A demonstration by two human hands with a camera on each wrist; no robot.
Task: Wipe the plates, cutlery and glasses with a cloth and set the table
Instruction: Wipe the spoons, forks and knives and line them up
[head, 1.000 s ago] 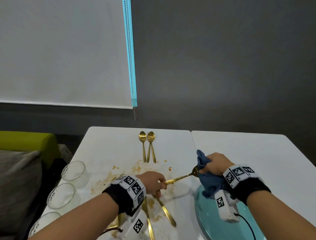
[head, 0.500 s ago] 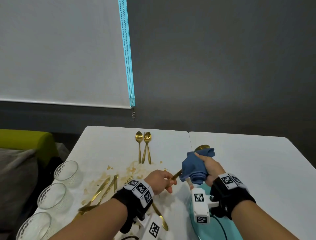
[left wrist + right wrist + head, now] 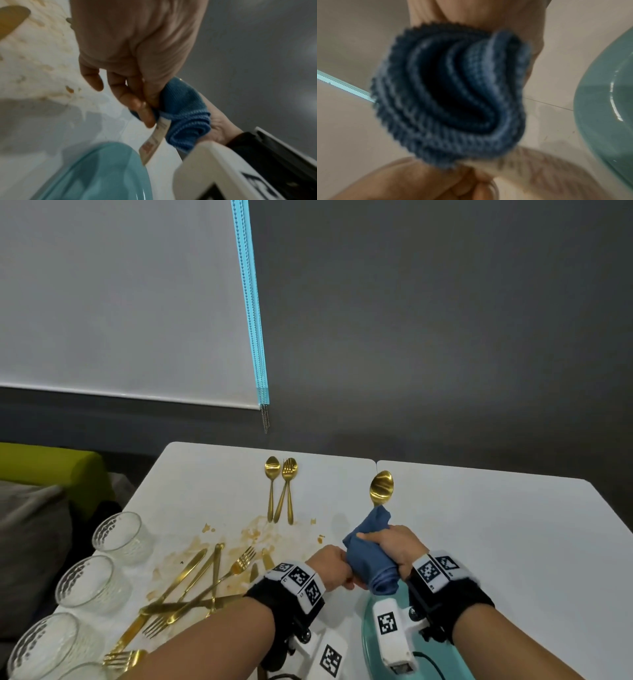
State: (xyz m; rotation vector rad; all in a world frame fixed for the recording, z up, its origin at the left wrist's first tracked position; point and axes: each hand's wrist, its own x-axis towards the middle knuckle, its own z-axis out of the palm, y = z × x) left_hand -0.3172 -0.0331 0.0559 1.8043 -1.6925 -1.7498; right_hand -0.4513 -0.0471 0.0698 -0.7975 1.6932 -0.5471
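The right hand (image 3: 394, 547) had its fingers curled tight round a bunched blue microfibre cloth (image 3: 371, 549), and out of the top of that bundle poked the bowl of a long gold metal spoon (image 3: 382, 487), held up above the white table (image 3: 479, 525). The left hand (image 3: 330, 565) sat just beside the cloth's lower end; from the left wrist view its fingers (image 3: 137, 104) were pinched together against the blue folds, but the spoon's handle was buried there, so I couldn't tell whether they gripped metal or only fabric.

My read: the spoon looked stiff, light and slick, polished enough to slide through a loose grip, so the sensible hold was low on the handle, leaving bowl and neck free for the cloth. The cloth looked soft and grippy, wrapping wherever it was squeezed.

A teal glazed plate (image 3: 368, 645) lay under the right wrist, likely the heaviest and most breakable piece, best taken by the rim with both hands. Left of it, a heap of gold knives and forks (image 3: 205, 587) lay crossed over brown smears, and ribbed clear glasses (image 3: 118, 534) lined the table's left edge, probably fragile and slippery; I'd hold those round the body. Far back, a gold spoon and fork pair (image 3: 281, 491) lay side by side, touching.
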